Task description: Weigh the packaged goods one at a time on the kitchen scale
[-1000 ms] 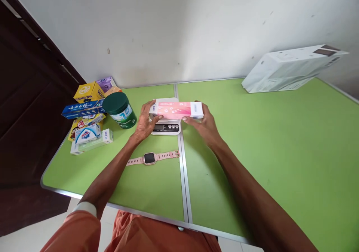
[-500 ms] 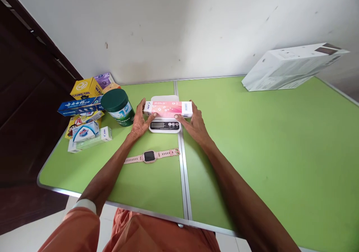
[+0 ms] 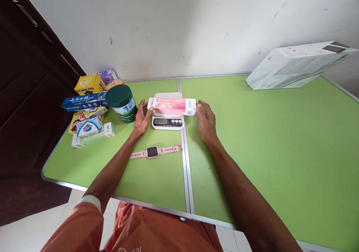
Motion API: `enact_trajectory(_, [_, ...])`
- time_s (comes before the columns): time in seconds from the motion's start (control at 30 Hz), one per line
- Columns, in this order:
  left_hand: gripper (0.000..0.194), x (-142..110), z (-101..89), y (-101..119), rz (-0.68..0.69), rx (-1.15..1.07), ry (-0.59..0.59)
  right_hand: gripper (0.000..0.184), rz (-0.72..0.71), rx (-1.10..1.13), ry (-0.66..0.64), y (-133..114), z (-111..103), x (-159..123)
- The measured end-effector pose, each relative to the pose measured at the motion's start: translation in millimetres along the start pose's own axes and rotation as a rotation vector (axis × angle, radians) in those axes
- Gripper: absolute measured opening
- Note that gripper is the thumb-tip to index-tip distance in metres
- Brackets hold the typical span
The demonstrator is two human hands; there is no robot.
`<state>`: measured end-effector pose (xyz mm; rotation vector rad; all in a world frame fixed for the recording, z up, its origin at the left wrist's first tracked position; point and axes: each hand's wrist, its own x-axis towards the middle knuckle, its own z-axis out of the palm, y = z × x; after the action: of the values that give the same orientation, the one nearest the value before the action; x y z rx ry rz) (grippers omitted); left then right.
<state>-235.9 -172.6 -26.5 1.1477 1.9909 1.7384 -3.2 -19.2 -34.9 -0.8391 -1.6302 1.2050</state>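
Note:
A long pink and white box (image 3: 171, 106) lies across the white kitchen scale (image 3: 167, 121) near the table's far middle. My left hand (image 3: 142, 120) holds the box's left end, thumb on the front and fingers behind. My right hand (image 3: 206, 121) has its fingertips against the box's right end, fingers curled. A pink smartwatch (image 3: 153, 152) lies flat on the green table (image 3: 252, 139), nearer to me than the scale and between my forearms.
A green-lidded tin (image 3: 122, 103) stands just left of the scale. Beyond it lie a yellow box (image 3: 87, 85), a blue toothpaste box (image 3: 82, 101), soap packs (image 3: 89, 129) and other packets. A large white carton (image 3: 297, 64) sits at the far right by the wall.
The pink box has come down from above the scale and now rests on its platform. Both hands have slid out to the box's ends.

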Motion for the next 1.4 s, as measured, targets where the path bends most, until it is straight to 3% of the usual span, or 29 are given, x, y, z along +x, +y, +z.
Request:
enact_trajectory(0.1, [0.117, -1.1, -0.3, 1.1, 0.002, 0.017, 0.0, 0.082, 0.022, -0.011, 0.04, -8.3, 2.3, -3.9])
enact_trajectory(0.37, [0.112, -2.0, -2.7, 3.6, 0.007, 0.074, -0.007, 0.073, -0.023, -0.025, -0.036, -15.1, 2.9, -6.0])
enact_trajectory(1.4, [0.109, -2.2, -5.3, 4.0, 0.035, 0.127, -0.032, 0.077, -0.024, -0.032, -0.063, -28.3, 0.2, -8.4])
